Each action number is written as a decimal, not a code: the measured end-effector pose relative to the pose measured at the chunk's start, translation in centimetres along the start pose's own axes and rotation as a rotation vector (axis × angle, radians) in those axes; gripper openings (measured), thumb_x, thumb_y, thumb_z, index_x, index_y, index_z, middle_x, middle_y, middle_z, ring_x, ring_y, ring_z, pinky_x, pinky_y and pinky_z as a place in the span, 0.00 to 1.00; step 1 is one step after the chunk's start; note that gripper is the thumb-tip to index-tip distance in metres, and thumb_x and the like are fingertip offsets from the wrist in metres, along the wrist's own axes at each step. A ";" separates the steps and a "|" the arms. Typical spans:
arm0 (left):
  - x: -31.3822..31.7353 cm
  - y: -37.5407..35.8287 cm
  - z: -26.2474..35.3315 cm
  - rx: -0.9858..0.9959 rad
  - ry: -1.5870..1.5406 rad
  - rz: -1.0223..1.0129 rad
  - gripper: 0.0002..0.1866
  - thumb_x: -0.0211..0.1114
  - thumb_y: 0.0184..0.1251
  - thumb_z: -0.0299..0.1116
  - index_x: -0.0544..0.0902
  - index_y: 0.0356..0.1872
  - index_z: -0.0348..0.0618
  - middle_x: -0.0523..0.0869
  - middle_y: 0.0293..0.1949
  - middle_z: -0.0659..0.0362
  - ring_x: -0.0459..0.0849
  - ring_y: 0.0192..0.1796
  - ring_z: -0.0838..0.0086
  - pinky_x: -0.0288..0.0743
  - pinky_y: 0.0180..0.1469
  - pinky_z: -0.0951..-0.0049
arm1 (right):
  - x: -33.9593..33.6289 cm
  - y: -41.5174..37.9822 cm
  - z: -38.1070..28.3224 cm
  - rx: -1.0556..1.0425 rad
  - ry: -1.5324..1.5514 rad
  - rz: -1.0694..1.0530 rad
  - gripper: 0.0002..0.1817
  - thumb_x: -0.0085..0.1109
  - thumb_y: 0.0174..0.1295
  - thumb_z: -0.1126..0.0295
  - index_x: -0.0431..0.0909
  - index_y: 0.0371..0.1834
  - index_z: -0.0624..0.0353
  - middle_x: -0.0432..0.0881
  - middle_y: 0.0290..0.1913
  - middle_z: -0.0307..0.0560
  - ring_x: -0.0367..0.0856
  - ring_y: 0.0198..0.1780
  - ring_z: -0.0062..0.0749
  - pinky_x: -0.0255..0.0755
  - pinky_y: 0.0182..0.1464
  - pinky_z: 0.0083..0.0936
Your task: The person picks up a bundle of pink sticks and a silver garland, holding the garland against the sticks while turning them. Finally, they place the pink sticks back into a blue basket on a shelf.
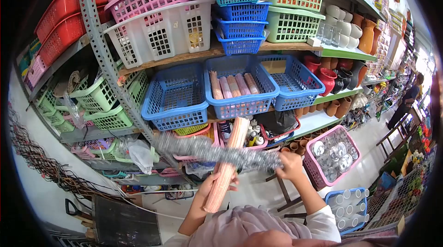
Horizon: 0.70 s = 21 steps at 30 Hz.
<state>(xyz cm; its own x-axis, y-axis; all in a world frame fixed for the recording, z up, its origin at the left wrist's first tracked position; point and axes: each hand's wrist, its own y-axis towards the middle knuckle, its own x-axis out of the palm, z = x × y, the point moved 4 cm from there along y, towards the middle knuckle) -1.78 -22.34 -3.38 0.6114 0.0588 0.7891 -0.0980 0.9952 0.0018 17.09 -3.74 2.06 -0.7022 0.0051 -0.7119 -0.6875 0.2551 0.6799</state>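
Observation:
My left hand [207, 188] is wrapped round a long striped pinkish bundle [227, 177], which looks like thin sticks packed together and stands tilted, its top leaning right. In my right hand [290, 166] is one end of a long, fluffy grey duster [187, 148], smeared by motion. It stretches leftward and crosses in front of the bundle's middle. Just beyond, on the shelf, a blue basket [242, 105] holds several similar pinkish bundles [234, 86] lying side by side.
Blue baskets [177, 117] [299, 101] flank the middle one. A metal upright [104, 51] stands at left. On the floor at right are a pink crate of glassware [323, 180] and a blue crate of glasses [364, 210]. Another person [406, 101] is far right.

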 end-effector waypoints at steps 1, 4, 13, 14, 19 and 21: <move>0.0 -0.2 0.1 -0.002 -0.003 0.004 0.29 0.55 0.65 0.50 0.66 0.60 0.40 0.72 0.46 0.51 0.73 0.35 0.70 0.73 0.33 0.73 | 0.0 0.3 0.7 0.071 0.034 0.064 0.24 0.63 0.38 0.63 0.78 0.42 0.60 0.78 0.25 0.48 0.78 0.24 0.44 0.71 0.26 0.34; 0.8 -0.4 0.4 -0.022 -0.019 -0.159 0.35 0.55 0.65 0.48 0.53 0.69 0.53 0.71 0.44 0.52 0.71 0.27 0.76 0.68 0.23 0.81 | -0.2 0.7 1.3 0.244 0.040 0.153 0.21 0.64 0.42 0.66 0.78 0.41 0.63 0.78 0.25 0.51 0.78 0.25 0.46 0.71 0.27 0.35; -0.6 0.0 0.2 0.000 -0.147 -0.049 0.28 0.46 0.73 0.46 0.52 0.70 0.59 0.73 0.49 0.46 0.72 0.23 0.72 0.69 0.21 0.77 | 0.5 0.8 0.4 -0.034 0.015 -0.011 0.23 0.63 0.37 0.64 0.78 0.40 0.59 0.79 0.27 0.49 0.79 0.27 0.44 0.73 0.29 0.34; 0.8 0.0 1.0 0.070 -0.081 -0.103 0.28 0.46 0.73 0.47 0.52 0.70 0.58 0.73 0.47 0.46 0.73 0.23 0.71 0.70 0.21 0.76 | 0.5 1.3 1.1 0.048 0.076 0.068 0.22 0.63 0.40 0.65 0.78 0.41 0.60 0.79 0.27 0.50 0.78 0.26 0.46 0.72 0.29 0.36; 0.5 0.3 1.1 0.147 -0.012 -0.096 0.27 0.46 0.73 0.47 0.55 0.69 0.56 0.75 0.46 0.47 0.76 0.25 0.69 0.71 0.22 0.76 | 0.7 1.8 1.0 0.196 0.124 0.087 0.23 0.64 0.41 0.64 0.77 0.43 0.61 0.79 0.26 0.51 0.78 0.26 0.48 0.71 0.29 0.38; -3.3 1.1 -0.5 0.047 -0.151 0.036 0.25 0.47 0.72 0.48 0.61 0.65 0.48 0.78 0.38 0.50 0.77 0.25 0.69 0.72 0.25 0.76 | 2.5 0.1 0.1 0.006 0.107 -0.078 0.25 0.63 0.40 0.61 0.77 0.45 0.60 0.79 0.27 0.49 0.79 0.26 0.45 0.72 0.29 0.38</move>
<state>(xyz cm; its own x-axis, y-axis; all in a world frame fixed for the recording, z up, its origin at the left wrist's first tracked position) -3.49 -21.42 -6.26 0.4820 0.0784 0.8726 -0.1569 0.9876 -0.0021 15.28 -3.64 0.32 -0.6624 -0.1178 -0.7398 -0.7400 0.2569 0.6217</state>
